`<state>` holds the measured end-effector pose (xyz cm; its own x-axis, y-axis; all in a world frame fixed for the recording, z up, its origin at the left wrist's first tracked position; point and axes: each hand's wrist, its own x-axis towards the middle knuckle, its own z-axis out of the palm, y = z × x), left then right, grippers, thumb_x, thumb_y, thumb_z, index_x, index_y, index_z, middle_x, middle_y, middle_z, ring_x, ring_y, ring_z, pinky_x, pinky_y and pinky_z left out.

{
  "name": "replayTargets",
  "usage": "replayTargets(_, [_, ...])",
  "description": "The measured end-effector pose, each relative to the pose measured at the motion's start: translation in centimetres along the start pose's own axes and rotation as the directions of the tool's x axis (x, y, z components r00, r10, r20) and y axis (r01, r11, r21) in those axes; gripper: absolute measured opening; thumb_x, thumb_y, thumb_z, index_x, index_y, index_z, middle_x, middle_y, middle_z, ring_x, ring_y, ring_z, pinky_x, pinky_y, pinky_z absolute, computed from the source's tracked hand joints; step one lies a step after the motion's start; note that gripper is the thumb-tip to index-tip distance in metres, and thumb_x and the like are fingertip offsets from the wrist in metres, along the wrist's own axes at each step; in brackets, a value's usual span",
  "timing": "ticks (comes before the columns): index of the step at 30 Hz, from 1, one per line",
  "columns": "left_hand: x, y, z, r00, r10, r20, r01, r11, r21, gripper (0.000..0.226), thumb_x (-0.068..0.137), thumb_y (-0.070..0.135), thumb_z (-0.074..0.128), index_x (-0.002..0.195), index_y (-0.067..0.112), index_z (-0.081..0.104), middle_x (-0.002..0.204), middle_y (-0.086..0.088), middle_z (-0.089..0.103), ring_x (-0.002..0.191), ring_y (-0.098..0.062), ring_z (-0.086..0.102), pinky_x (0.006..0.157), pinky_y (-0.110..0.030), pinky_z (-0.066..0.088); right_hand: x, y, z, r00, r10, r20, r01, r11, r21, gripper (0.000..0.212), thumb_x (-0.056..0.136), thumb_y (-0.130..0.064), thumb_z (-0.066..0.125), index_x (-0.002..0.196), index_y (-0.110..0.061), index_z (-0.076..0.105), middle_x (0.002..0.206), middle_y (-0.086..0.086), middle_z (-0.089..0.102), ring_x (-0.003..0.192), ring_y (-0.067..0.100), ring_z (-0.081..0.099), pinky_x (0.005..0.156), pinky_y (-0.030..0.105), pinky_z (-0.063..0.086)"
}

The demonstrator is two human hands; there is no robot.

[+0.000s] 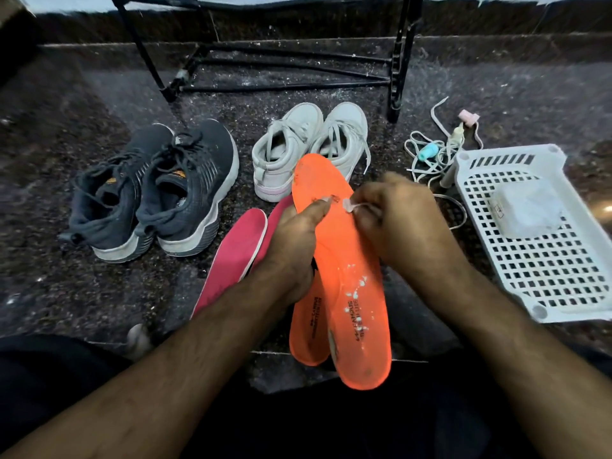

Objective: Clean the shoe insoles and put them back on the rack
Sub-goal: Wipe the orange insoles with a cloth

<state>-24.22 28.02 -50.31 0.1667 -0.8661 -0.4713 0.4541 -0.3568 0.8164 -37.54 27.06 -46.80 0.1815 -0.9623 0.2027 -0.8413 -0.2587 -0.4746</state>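
An orange insole [351, 279] with white specks is held up in front of me. My left hand [298, 246] grips it from the left, thumb pressed on its upper face. My right hand [397, 220] pinches a small pale scrap [348, 205] against the insole's surface. A second orange insole [306, 329] lies beneath it on the floor. Two pink insoles [236, 256] lie to the left, partly hidden by my left hand. The black shoe rack [284, 66] stands at the back.
A dark grey pair of sneakers [155, 190] and a white pair [308, 144] sit on the speckled floor. A white plastic basket [536, 233] holding a pale block lies at right, with loose laces and small bottles [440, 154] behind it.
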Motion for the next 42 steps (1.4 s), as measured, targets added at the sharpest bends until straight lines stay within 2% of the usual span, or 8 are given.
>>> replayTargets(5, [0.6, -0.1, -0.7, 1.000, -0.020, -0.006, 0.020, 1.000, -0.002, 0.014, 0.100, 0.015, 0.056, 0.087, 0.013, 0.060, 0.057, 0.001, 0.062, 0.045, -0.012, 0.058, 0.045, -0.018, 0.046, -3.0, -3.8, 1.1, 0.946, -0.228, 0.229, 0.202, 0.971, 0.128, 0.024, 0.091, -0.011, 0.061, 0.113, -0.014, 0.070, 0.108, 0.010, 0.056, 0.094, 0.024, 0.058, 0.081, 0.028, 0.038])
replayTargets(11, [0.3, 0.7, -0.1, 1.000, 0.014, -0.012, -0.015, 0.998, -0.064, 0.022, 0.097, 0.012, 0.061, 0.115, 0.001, 0.065, 0.097, -0.023, 0.070, 0.081, -0.034, 0.067, 0.084, -0.059, 0.055, -0.2, 0.5, -0.8, 0.988, -0.092, 0.128, 0.089, 0.996, 0.025, 0.024, 0.084, -0.014, 0.073, 0.108, -0.017, 0.075, 0.102, 0.006, 0.062, 0.092, 0.024, 0.063, 0.079, 0.016, 0.035])
replayTargets(17, [0.9, 0.1, -0.7, 0.999, 0.004, -0.048, -0.005, 1.000, -0.024, 0.009, 0.099, 0.014, 0.060, 0.091, 0.012, 0.064, 0.067, -0.002, 0.070, 0.054, -0.018, 0.064, 0.052, -0.027, 0.052, -2.2, -2.6, 1.2, 0.902, -0.304, 0.308, 0.285, 0.953, 0.107, 0.013, 0.087, -0.021, 0.071, 0.099, -0.020, 0.074, 0.098, 0.006, 0.060, 0.093, 0.028, 0.062, 0.081, 0.039, 0.048])
replayTargets(25, [0.2, 0.1, -0.3, 1.000, -0.019, -0.010, 0.019, 1.000, -0.002, 0.033, 0.094, 0.013, 0.065, 0.124, -0.001, 0.062, 0.093, -0.017, 0.072, 0.076, -0.029, 0.069, 0.078, -0.047, 0.058, 0.2, 0.5, 0.3, 0.993, -0.110, 0.041, 0.110, 0.994, 0.001, 0.017, 0.086, -0.028, 0.067, 0.100, -0.020, 0.074, 0.093, 0.005, 0.066, 0.086, 0.027, 0.065, 0.079, 0.036, 0.052])
replayTargets(29, [0.4, -0.2, -0.5, 1.000, -0.020, -0.003, 0.020, 1.000, 0.008, 0.025, 0.096, 0.014, 0.062, 0.118, 0.002, 0.059, 0.074, -0.009, 0.069, 0.059, -0.021, 0.066, 0.057, -0.031, 0.056, -1.4, -1.5, 1.1, 0.954, -0.241, 0.176, 0.238, 0.970, 0.042, 0.026, 0.086, -0.037, 0.057, 0.100, -0.023, 0.074, 0.088, 0.004, 0.061, 0.083, 0.028, 0.063, 0.073, 0.040, 0.052])
replayTargets(33, [0.5, 0.1, -0.5, 1.000, 0.024, 0.002, -0.024, 1.000, -0.008, 0.024, 0.094, 0.013, 0.065, 0.115, 0.002, 0.065, 0.092, -0.018, 0.073, 0.082, -0.034, 0.070, 0.084, -0.059, 0.058, 0.7, 0.8, -0.3, 0.997, -0.076, 0.030, 0.074, 0.996, 0.042, 0.018, 0.086, -0.034, 0.069, 0.098, -0.024, 0.077, 0.085, -0.002, 0.063, 0.079, 0.022, 0.065, 0.074, 0.035, 0.053])
replayTargets(39, [0.6, 0.0, -0.5, 0.997, 0.059, -0.055, -0.059, 0.998, 0.003, 0.013, 0.096, 0.009, 0.062, 0.084, 0.014, 0.062, 0.064, 0.002, 0.069, 0.058, -0.016, 0.065, 0.064, -0.032, 0.055, -2.5, -2.6, 1.4, 0.930, -0.291, 0.224, 0.276, 0.956, 0.095, 0.022, 0.085, -0.040, 0.056, 0.096, -0.027, 0.071, 0.087, -0.003, 0.060, 0.084, 0.022, 0.062, 0.072, 0.042, 0.053])
replayTargets(42, [0.3, 0.3, -0.2, 0.999, 0.025, -0.033, -0.026, 0.998, -0.052, 0.010, 0.095, 0.008, 0.063, 0.087, 0.013, 0.063, 0.073, -0.007, 0.072, 0.070, -0.028, 0.068, 0.081, -0.050, 0.058, -0.5, -0.2, 0.5, 0.980, -0.172, 0.098, 0.170, 0.985, 0.024, 0.026, 0.084, -0.044, 0.058, 0.099, -0.027, 0.072, 0.091, -0.004, 0.064, 0.088, 0.022, 0.064, 0.076, 0.040, 0.054])
